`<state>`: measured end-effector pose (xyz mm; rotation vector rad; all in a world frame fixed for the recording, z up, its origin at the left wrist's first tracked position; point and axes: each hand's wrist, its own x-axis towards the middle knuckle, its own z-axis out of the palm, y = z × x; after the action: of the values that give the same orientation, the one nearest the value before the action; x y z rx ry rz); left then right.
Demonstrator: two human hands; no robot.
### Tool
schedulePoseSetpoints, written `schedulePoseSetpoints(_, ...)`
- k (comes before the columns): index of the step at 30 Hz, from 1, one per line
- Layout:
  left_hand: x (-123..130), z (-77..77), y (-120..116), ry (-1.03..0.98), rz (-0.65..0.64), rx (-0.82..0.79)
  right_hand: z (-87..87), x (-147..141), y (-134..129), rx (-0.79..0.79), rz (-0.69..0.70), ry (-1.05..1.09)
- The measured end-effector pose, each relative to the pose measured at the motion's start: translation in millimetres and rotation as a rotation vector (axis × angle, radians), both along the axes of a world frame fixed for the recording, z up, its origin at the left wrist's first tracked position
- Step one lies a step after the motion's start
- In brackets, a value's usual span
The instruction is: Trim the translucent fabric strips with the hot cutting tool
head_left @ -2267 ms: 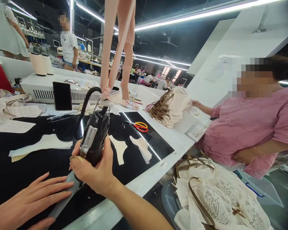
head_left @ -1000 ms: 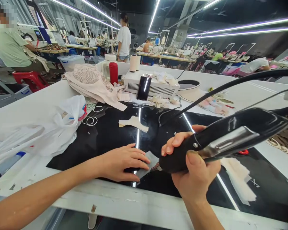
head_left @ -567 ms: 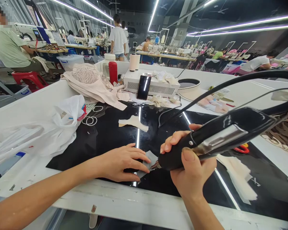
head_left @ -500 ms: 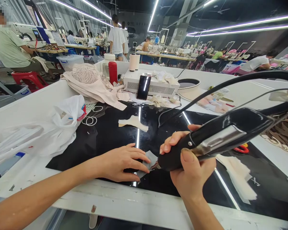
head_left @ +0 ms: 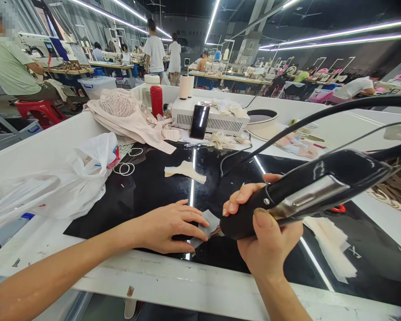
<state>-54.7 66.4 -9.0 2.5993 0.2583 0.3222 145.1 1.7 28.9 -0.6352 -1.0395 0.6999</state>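
Observation:
My right hand (head_left: 267, 236) is wrapped round a black handheld tool (head_left: 307, 191) with a metal lever, its thumb on the lever. The tool's front end points left and down at a small pale fabric piece (head_left: 210, 222) on the black mat (head_left: 143, 187). My left hand (head_left: 173, 227) lies palm down with fingers spread, its fingertips on that fabric piece. The tool's tip is mostly hidden. Further back on the mat lies a cream cut piece (head_left: 185, 171). Right of my right hand is a stack of thin cream pieces (head_left: 332, 249).
White plastic bag (head_left: 87, 169) at the left; beige garments (head_left: 127, 113) behind it. Phone (head_left: 199, 121) leans against a white vented box (head_left: 220, 120), near a red bottle (head_left: 157, 100). A thick black cable (head_left: 321, 122) arches over the right side. People sit and stand in the background.
The rear of the black tool has swung slightly right. My left hand looks unchanged on the fabric piece. Two standing people in the background have moved apart.

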Motion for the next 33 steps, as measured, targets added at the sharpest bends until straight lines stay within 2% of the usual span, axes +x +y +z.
schedulePoseSetpoints(7, 0.6, 2.9, -0.6, 0.028, 0.001, -0.013, -1.2, -2.1, -4.0, -0.023, 0.005, -0.026)
schedulePoseSetpoints(17, 1.2, 5.3, -0.3, -0.001, 0.022, -0.112, 1.5, -6.3, -5.3, -0.035, -0.006, 0.006)
schedulePoseSetpoints(33, 2.4, 6.3, -0.4, 0.0, 0.017, -0.143, -1.4, -14.1, -11.9, -0.044, 0.044, 0.0)
